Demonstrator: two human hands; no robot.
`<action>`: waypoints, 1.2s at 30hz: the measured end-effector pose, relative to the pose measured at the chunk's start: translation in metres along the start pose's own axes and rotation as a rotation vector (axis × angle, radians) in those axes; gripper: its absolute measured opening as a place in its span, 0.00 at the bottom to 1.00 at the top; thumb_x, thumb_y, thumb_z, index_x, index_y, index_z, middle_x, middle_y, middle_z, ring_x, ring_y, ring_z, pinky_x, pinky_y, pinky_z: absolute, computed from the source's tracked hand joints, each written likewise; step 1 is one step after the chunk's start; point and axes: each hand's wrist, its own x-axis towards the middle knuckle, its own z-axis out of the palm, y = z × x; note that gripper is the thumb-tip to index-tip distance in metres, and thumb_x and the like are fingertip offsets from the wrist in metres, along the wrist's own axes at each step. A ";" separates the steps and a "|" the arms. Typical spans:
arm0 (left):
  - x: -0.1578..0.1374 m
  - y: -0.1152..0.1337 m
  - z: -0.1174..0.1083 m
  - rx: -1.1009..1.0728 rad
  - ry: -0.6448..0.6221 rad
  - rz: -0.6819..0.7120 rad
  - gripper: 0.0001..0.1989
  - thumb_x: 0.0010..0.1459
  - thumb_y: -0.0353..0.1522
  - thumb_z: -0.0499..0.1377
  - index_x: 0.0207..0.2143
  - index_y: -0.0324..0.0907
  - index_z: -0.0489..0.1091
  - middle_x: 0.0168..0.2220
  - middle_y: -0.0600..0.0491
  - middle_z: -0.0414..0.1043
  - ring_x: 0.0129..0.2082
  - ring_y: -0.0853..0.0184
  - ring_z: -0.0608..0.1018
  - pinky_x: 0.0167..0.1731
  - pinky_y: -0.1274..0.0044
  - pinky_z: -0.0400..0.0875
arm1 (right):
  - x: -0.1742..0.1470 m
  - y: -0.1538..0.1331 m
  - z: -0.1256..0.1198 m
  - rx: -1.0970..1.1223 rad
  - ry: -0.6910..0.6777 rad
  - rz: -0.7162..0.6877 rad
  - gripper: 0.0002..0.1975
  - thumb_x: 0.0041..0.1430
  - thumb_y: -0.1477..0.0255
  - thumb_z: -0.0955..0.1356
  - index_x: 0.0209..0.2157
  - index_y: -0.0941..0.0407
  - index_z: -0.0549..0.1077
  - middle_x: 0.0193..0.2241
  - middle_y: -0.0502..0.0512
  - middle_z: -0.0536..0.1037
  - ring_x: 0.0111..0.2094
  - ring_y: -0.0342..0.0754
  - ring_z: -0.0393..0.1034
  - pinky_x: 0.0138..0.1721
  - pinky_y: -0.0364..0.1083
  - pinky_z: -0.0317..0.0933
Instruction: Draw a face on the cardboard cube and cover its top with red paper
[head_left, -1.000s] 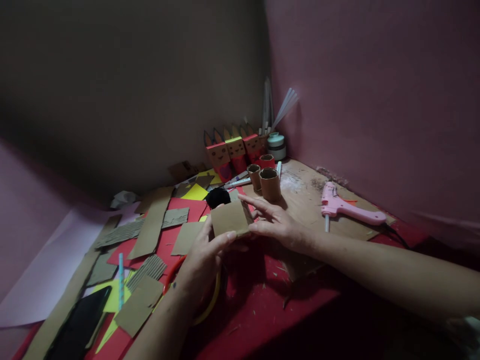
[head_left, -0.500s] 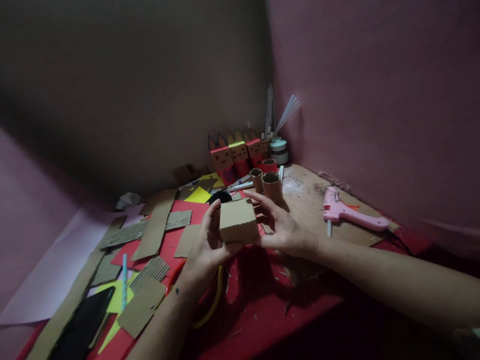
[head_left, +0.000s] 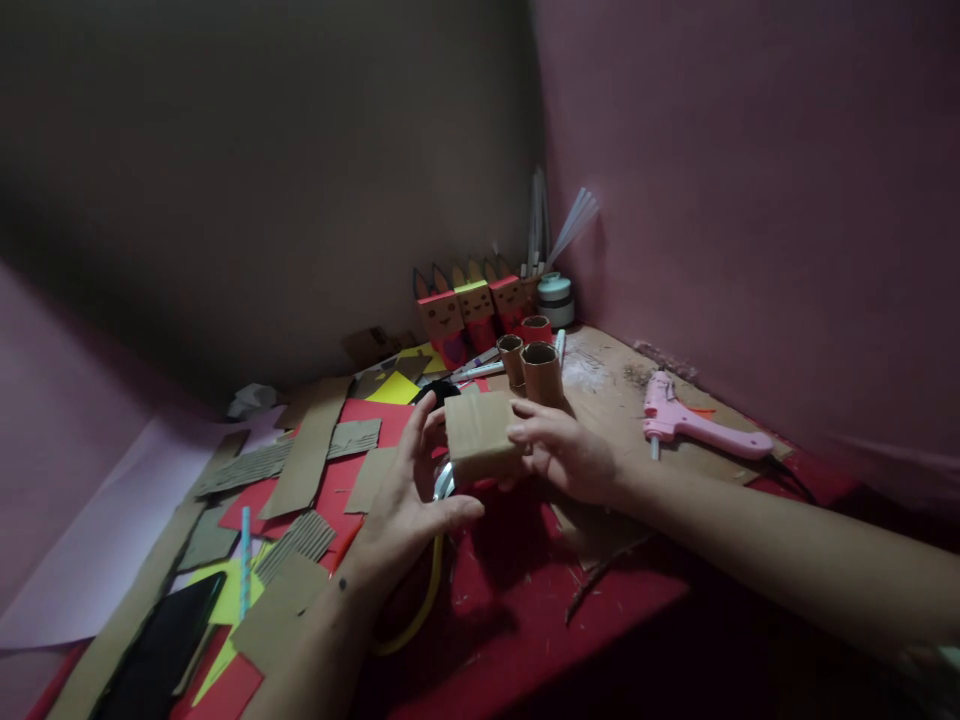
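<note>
A small cardboard box (head_left: 484,432) is held above the red tabletop by my right hand (head_left: 574,450), its fingers and thumb closed on the box's right side. My left hand (head_left: 409,500) is at the box's left side, thumb spread away below and fingers apart. Whether its fingertips touch the box is unclear. Under my left wrist lies a yellow loop (head_left: 429,605), with an orange-red part (head_left: 346,545) and a bit of shiny metal near it; they look like scissors, mostly hidden. Behind the box stand brown cardboard tubes (head_left: 541,375).
Several cardboard pieces (head_left: 307,450) and red and yellow paper cover the left side. A dark phone-like slab (head_left: 161,650) lies front left. A pink glue gun (head_left: 697,425) rests on cardboard at right. Decorated cardboard figures (head_left: 442,325) and a teal-lidded jar (head_left: 555,298) stand in the corner.
The box has turned, now showing a taped-looking face, and shifted slightly right. My left thumb has come off it, while my right hand has changed its grip.
</note>
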 end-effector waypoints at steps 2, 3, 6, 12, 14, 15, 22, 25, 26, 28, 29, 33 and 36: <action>0.000 -0.003 -0.004 0.077 -0.023 0.011 0.51 0.45 0.30 0.76 0.67 0.62 0.58 0.68 0.53 0.60 0.67 0.53 0.65 0.62 0.69 0.63 | 0.001 -0.003 -0.001 0.075 -0.049 0.111 0.23 0.54 0.63 0.70 0.50 0.58 0.73 0.30 0.55 0.77 0.29 0.50 0.72 0.26 0.46 0.69; 0.000 -0.004 -0.005 0.122 -0.031 0.007 0.50 0.46 0.29 0.75 0.67 0.62 0.58 0.67 0.53 0.61 0.66 0.54 0.66 0.61 0.68 0.64 | 0.001 -0.004 -0.002 0.091 -0.077 0.153 0.22 0.55 0.62 0.69 0.49 0.59 0.74 0.28 0.55 0.77 0.28 0.50 0.72 0.25 0.47 0.68; 0.002 -0.007 -0.005 0.192 0.002 -0.018 0.47 0.48 0.32 0.75 0.67 0.59 0.58 0.59 0.49 0.69 0.58 0.53 0.73 0.58 0.66 0.67 | 0.001 -0.007 -0.006 0.138 -0.111 0.271 0.22 0.57 0.61 0.69 0.50 0.58 0.73 0.28 0.55 0.77 0.28 0.51 0.74 0.25 0.47 0.68; 0.004 -0.001 0.005 0.151 0.111 -0.077 0.49 0.37 0.30 0.77 0.63 0.54 0.64 0.54 0.49 0.72 0.54 0.52 0.75 0.52 0.68 0.72 | 0.003 -0.005 -0.009 0.176 -0.167 0.406 0.24 0.63 0.54 0.63 0.52 0.57 0.70 0.23 0.51 0.74 0.25 0.54 0.76 0.27 0.49 0.69; 0.004 0.000 0.005 0.166 0.114 -0.089 0.50 0.36 0.29 0.77 0.62 0.55 0.64 0.56 0.50 0.70 0.55 0.52 0.74 0.50 0.70 0.73 | 0.003 -0.004 -0.009 0.172 -0.187 0.421 0.24 0.65 0.54 0.61 0.50 0.58 0.71 0.22 0.51 0.74 0.24 0.53 0.75 0.27 0.49 0.70; 0.004 0.000 0.004 0.171 0.112 -0.102 0.50 0.36 0.29 0.78 0.62 0.55 0.65 0.57 0.50 0.70 0.54 0.51 0.74 0.49 0.70 0.74 | 0.003 -0.003 -0.009 0.166 -0.199 0.428 0.24 0.65 0.54 0.60 0.48 0.58 0.71 0.21 0.51 0.74 0.23 0.53 0.76 0.27 0.49 0.70; 0.004 0.000 -0.003 0.137 0.083 -0.154 0.39 0.34 0.32 0.78 0.52 0.48 0.71 0.45 0.49 0.76 0.47 0.52 0.78 0.42 0.71 0.76 | 0.003 -0.001 -0.007 0.096 -0.189 0.389 0.24 0.60 0.52 0.66 0.43 0.59 0.74 0.23 0.54 0.76 0.27 0.53 0.77 0.35 0.55 0.72; 0.005 0.004 -0.004 0.124 0.070 -0.186 0.37 0.33 0.32 0.77 0.49 0.46 0.73 0.42 0.48 0.78 0.49 0.48 0.78 0.40 0.71 0.76 | 0.003 0.000 -0.004 0.031 0.052 0.190 0.16 0.56 0.59 0.72 0.35 0.58 0.76 0.27 0.55 0.77 0.29 0.48 0.73 0.35 0.49 0.71; 0.006 0.006 -0.004 0.125 0.069 -0.188 0.37 0.32 0.31 0.77 0.48 0.46 0.73 0.42 0.48 0.78 0.50 0.48 0.78 0.39 0.71 0.76 | 0.002 -0.001 -0.002 0.012 0.106 0.127 0.14 0.55 0.61 0.74 0.33 0.58 0.77 0.29 0.55 0.78 0.30 0.46 0.72 0.34 0.47 0.70; 0.007 0.009 -0.003 0.130 0.068 -0.191 0.37 0.31 0.29 0.77 0.48 0.46 0.73 0.44 0.49 0.78 0.51 0.48 0.78 0.40 0.72 0.76 | -0.001 -0.002 0.000 -0.013 0.127 0.068 0.13 0.53 0.63 0.76 0.34 0.57 0.80 0.32 0.55 0.81 0.31 0.46 0.72 0.32 0.45 0.69; 0.007 0.009 -0.003 0.136 0.066 -0.191 0.38 0.32 0.29 0.77 0.49 0.46 0.72 0.45 0.49 0.78 0.51 0.49 0.77 0.40 0.72 0.76 | -0.002 -0.002 0.000 -0.019 0.120 0.061 0.13 0.52 0.63 0.77 0.36 0.57 0.81 0.32 0.55 0.82 0.31 0.46 0.73 0.31 0.45 0.69; 0.007 0.005 -0.002 0.185 0.058 -0.185 0.40 0.36 0.29 0.76 0.54 0.48 0.67 0.50 0.51 0.76 0.50 0.54 0.78 0.43 0.73 0.75 | -0.002 -0.002 0.000 0.034 0.121 0.067 0.17 0.44 0.66 0.80 0.37 0.58 0.85 0.34 0.59 0.85 0.33 0.50 0.77 0.32 0.47 0.71; 0.006 -0.003 -0.002 0.226 0.029 -0.180 0.42 0.38 0.29 0.75 0.56 0.49 0.63 0.49 0.52 0.76 0.46 0.58 0.80 0.42 0.73 0.76 | 0.002 -0.001 -0.002 0.062 0.136 0.066 0.16 0.41 0.67 0.81 0.34 0.59 0.86 0.36 0.61 0.86 0.33 0.50 0.78 0.34 0.48 0.71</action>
